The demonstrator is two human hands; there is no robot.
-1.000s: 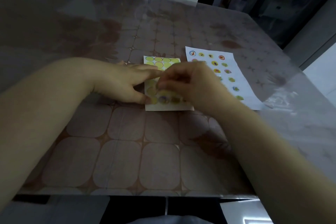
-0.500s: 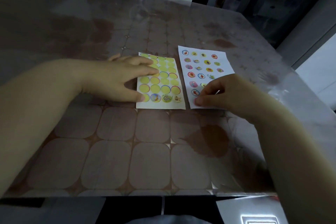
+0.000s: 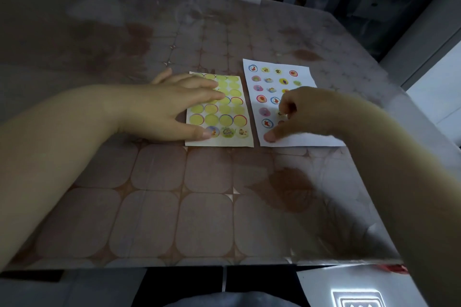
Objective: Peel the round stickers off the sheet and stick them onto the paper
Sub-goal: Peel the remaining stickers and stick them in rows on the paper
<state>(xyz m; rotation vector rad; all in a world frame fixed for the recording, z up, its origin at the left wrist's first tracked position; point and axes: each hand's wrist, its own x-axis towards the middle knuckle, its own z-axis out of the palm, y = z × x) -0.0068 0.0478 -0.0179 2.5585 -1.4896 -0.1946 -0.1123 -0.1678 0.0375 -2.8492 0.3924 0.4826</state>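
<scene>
Fingers of our left hand (image 3: 169, 104) lie straight and spread over the rectangular sticker sheet (image 3: 224, 142) with its yellow emptied circles, pressing it flat against the brown tile-patterned table (image 3: 174, 207) under its clear plastic cover. The hand is released and grips nothing. Just past the tip of our left thumb (image 3: 200, 133), along the sheet's near edge, we see three round picture stickers (image 3: 227, 132) in a row, the first one touching the thumbnail. To the right of that hand, just beside the sheet with a narrow strip of table between them, lies the white rectangular paper (image 3: 303, 70), and our right hand (image 3: 311, 109) rests on it. Its thumb (image 3: 270, 136) is stretched out and presses down near the paper's near left corner, while the other fingers are curled down toward the paper. Whether they pinch a sticker we cannot tell, since the knuckles hide the tips. Beyond this hand and to its left we see rows of small round coloured stickers (image 3: 261, 98) already stuck on the paper, and parts of more show between the thumb and the curled forefinger.
</scene>
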